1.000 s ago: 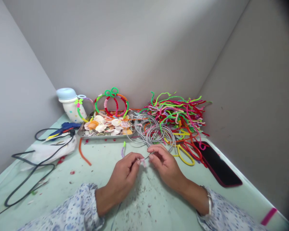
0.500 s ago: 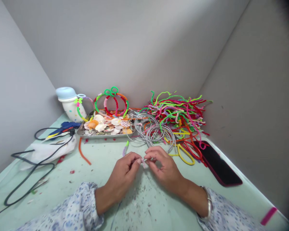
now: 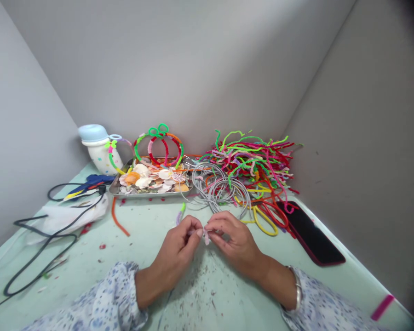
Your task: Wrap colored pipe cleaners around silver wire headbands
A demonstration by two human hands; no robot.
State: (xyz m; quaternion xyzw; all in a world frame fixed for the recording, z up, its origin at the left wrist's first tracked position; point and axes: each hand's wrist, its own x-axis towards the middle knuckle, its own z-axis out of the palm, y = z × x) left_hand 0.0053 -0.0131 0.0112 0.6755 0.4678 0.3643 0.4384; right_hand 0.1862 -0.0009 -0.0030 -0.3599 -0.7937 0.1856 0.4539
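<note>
"Pinched between the thumb and forefinger of the left hand [image 3: 175, 250] is a pale pink fuzzy piece [image 3: 207, 237]. The fingertips of the right hand [image 3: 236, 246] are brought up to it; whether they are closed on it cannot be told."

"Where is the piece held?"

"Over the table [image 3: 148, 225], roughly midway between its left and right edges. Just beyond the left fingers a lilac fuzzy stem [image 3: 179, 217] with a green tip is seen, partly hidden by that hand."

"And what is found nearest, along the sides?"

"By the right edge a magenta strip [image 3: 382, 307] is seen, and farther up that edge a dark phone [image 3: 312, 234] is laid. Toward the left edge a black cable [image 3: 57, 236] is looped, partly across a white plastic bag [image 3: 64, 218]."

"Toward the far edge?"

"Left of centre a metal tray [image 3: 152, 196] is filled with shells [image 3: 143, 182]. Beside its right end gray wire [image 3: 224, 195] is coiled. Farther back, rings [image 3: 166, 149] wound in bright fuzz are propped at the tray, tangled fuzzy stems [image 3: 255, 158] are heaped to the right, and near the far left corner a white bottle [image 3: 105, 158] is topped with a pale blue cap [image 3: 93, 133]."
</note>
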